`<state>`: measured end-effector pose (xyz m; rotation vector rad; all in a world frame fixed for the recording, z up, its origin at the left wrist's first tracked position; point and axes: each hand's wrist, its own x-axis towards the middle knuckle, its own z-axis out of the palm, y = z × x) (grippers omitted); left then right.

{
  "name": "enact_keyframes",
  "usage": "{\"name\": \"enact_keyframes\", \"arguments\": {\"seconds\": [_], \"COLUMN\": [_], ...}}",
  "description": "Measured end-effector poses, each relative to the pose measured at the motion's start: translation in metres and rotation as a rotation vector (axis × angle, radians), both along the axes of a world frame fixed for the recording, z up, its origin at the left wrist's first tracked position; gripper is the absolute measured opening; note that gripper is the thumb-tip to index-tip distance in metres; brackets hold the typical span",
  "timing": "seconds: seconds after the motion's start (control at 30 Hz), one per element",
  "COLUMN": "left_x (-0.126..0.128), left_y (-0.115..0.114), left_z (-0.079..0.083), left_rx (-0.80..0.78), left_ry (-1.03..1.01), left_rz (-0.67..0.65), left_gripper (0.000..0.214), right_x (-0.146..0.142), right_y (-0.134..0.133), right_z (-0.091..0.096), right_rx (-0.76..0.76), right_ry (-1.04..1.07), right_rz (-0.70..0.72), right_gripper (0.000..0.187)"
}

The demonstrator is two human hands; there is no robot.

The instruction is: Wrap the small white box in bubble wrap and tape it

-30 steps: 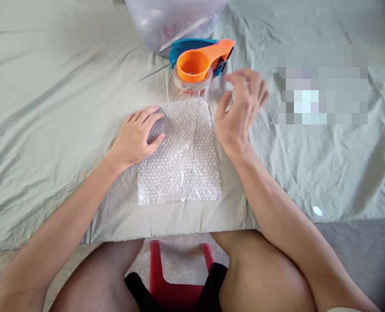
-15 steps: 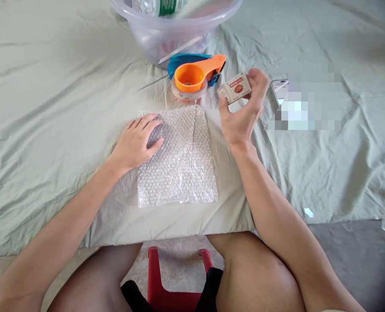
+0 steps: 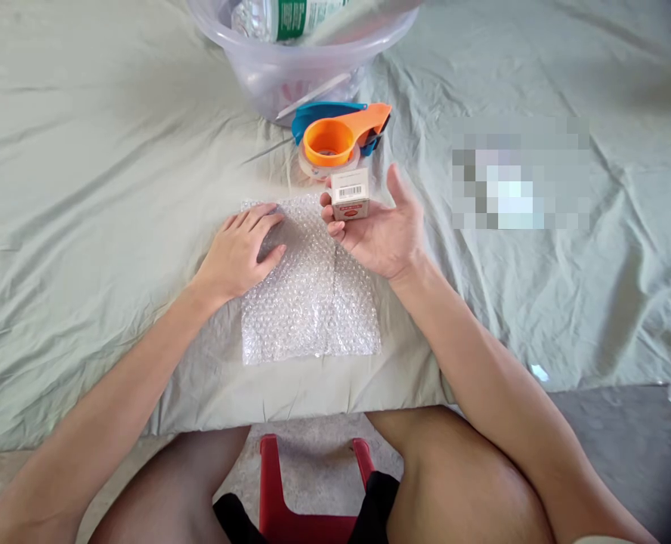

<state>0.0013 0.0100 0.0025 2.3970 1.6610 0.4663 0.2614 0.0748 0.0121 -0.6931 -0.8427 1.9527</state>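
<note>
A sheet of bubble wrap (image 3: 313,302) lies flat on the pale green cloth in front of me. My left hand (image 3: 239,253) rests palm down on its upper left corner, fingers stretched out. My right hand (image 3: 381,230) is turned palm up above the sheet's upper right part. Its fingertips hold a small white box (image 3: 350,194) with a barcode on top and a red mark on the side.
An orange and blue tape dispenser (image 3: 338,140) with clear tape sits just behind the sheet. Behind it stands a clear plastic basin (image 3: 295,57) holding a bottle. A red stool (image 3: 307,483) shows between my knees. The cloth-covered surface ends near my legs.
My right hand picked up the small box from the right and carried it left, over the bubble wrap's far edge, turning palm up. My left hand stayed on the sheet.
</note>
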Motion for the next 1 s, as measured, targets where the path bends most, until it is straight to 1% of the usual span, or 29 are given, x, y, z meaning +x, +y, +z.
{"name": "enact_keyframes", "arguments": {"seconds": [0.07, 0.13, 0.2, 0.27, 0.33, 0.43, 0.5, 0.53, 0.6, 0.67, 0.73, 0.8, 0.93, 1.0], "left_x": [0.000, 0.000, 0.000, 0.000, 0.000, -0.001, -0.001, -0.001, -0.001, -0.001, -0.002, -0.002, -0.004, -0.005], "left_y": [0.000, 0.000, 0.000, 0.000, 0.000, 0.001, 0.001, 0.001, 0.000, 0.000, 0.000, 0.001, 0.002, 0.002], "left_z": [0.000, 0.000, 0.000, 0.000, 0.000, -0.001, -0.001, -0.001, 0.000, 0.000, 0.000, 0.000, -0.002, -0.002], "left_rx": [0.001, -0.001, -0.002, -0.001, 0.000, -0.001, -0.005, -0.008, -0.014, -0.019, -0.019, -0.008, 0.003, 0.002], "left_ry": [0.001, 0.004, 0.005, 0.001, -0.008, -0.023, -0.034, -0.040, -0.049, -0.052, -0.049, -0.044, -0.033, -0.026], "left_rz": [0.002, 0.005, 0.008, 0.010, 0.009, 0.002, -0.002, -0.004, -0.007, -0.006, -0.005, -0.010, -0.026, -0.027], "left_gripper": [0.052, 0.053, 0.053, 0.053, 0.052, 0.052, 0.051, 0.051, 0.051, 0.051, 0.051, 0.050, 0.049, 0.050], "right_x": [-0.001, -0.001, -0.002, -0.003, -0.003, -0.004, -0.003, -0.003, -0.004, -0.005, -0.007, -0.009, -0.009, -0.007], "right_y": [-0.004, -0.007, -0.006, -0.003, -0.002, -0.009, -0.017, -0.021, -0.024, -0.022, -0.019, -0.017, -0.023, -0.027], "right_z": [0.006, 0.010, 0.009, 0.003, -0.004, -0.008, -0.007, -0.006, -0.006, -0.011, -0.019, -0.023, -0.020, -0.016], "right_rx": [-0.029, -0.021, 0.005, 0.063, 0.198, 0.564, 0.790, 0.863, 0.922, 0.899, 0.868, 0.894, 1.081, 1.144], "right_ry": [0.036, 0.023, -0.025, -0.116, -0.273, -0.625, -0.814, -0.865, -0.877, -0.797, -0.678, -0.603, -0.622, -0.638], "right_rz": [-0.009, -0.041, -0.070, -0.130, -0.238, -0.435, -0.492, -0.486, -0.408, -0.289, -0.166, -0.087, -0.044, -0.037], "right_gripper": [0.054, 0.048, 0.048, 0.050, 0.054, 0.057, 0.056, 0.053, 0.047, 0.049, 0.056, 0.060, 0.055, 0.055]}}
